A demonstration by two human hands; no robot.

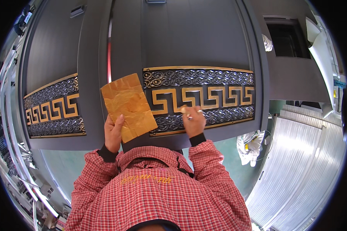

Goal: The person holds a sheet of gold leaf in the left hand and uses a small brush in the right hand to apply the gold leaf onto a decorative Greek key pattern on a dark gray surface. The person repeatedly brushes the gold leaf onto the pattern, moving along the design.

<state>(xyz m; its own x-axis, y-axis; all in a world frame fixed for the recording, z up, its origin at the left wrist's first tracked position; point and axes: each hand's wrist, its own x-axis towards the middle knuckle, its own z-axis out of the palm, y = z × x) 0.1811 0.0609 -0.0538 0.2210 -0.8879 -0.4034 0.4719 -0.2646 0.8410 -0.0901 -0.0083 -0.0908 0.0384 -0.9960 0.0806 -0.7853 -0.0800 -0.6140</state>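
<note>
My left hand (114,131) grips the lower left edge of a creased golden-brown sheet (128,106), thumb on top of it. The sheet is tilted, and its right side overlaps the edge of a decorated door band. Beside the sheet, my right hand (194,122) is closed in a pinch, with a small tan piece (184,109) at its fingertips. What this piece is cannot be made out. The fingertips are at the lower edge of a gold Greek key pattern (210,97) on the band; whether they touch it cannot be told.
A large dark grey door panel (196,34) lies in front of me. Another panel (52,46) to its left bears a similar band (54,107). Translucent ribbed sheets (293,146) are at the right, near a crumpled clear plastic bag (250,148). Metal lengths (11,154) line the left.
</note>
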